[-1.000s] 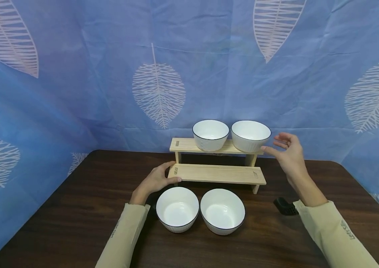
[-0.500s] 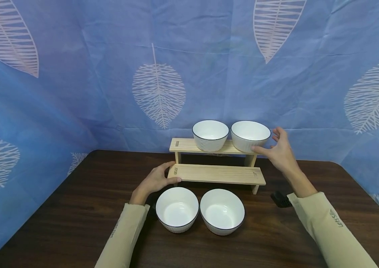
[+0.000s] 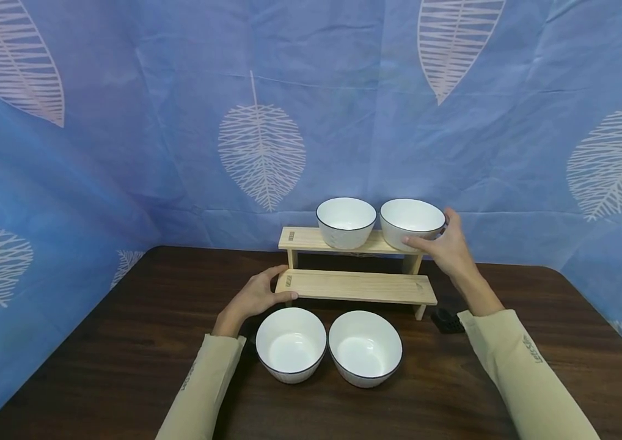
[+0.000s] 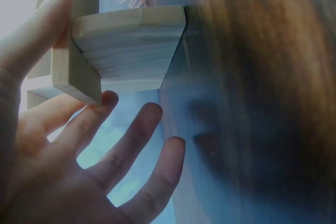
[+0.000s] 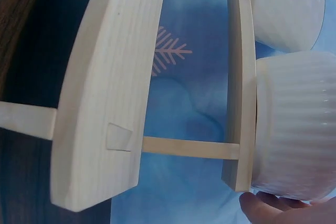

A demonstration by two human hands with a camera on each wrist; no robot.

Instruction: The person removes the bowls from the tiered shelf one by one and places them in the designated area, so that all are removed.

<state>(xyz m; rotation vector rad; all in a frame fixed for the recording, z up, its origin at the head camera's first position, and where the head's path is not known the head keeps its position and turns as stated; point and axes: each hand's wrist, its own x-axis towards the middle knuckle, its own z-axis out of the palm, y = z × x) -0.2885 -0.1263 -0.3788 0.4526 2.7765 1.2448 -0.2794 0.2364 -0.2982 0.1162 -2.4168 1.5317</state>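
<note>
A two-tier wooden shelf (image 3: pixel 357 286) stands on the dark table. My left hand (image 3: pixel 255 297) holds the left end of its lower board, thumb at the front edge and fingers behind. The left wrist view shows the thumb (image 4: pixel 44 17) on the board and the outer fingers spread apart. On the upper board sit two white bowls with dark rims, a left bowl (image 3: pixel 346 215) and a right bowl (image 3: pixel 412 218). My right hand (image 3: pixel 451 249) grips the right bowl's right side, thumb in front and fingers behind. In the right wrist view its fluted wall (image 5: pixel 299 124) rests on the board.
Two more white bowls, one left (image 3: pixel 291 341) and one right (image 3: pixel 365 345), stand side by side on the table (image 3: pixel 124 342) before the shelf. A black object (image 3: pixel 446 321) lies beside the right sleeve. A blue leaf-patterned cloth (image 3: pixel 179 122) hangs behind.
My right hand has moved left and closed around the right upper bowl, its thumb sliding across the front wall. The left hand and the bowls have stayed in place.
</note>
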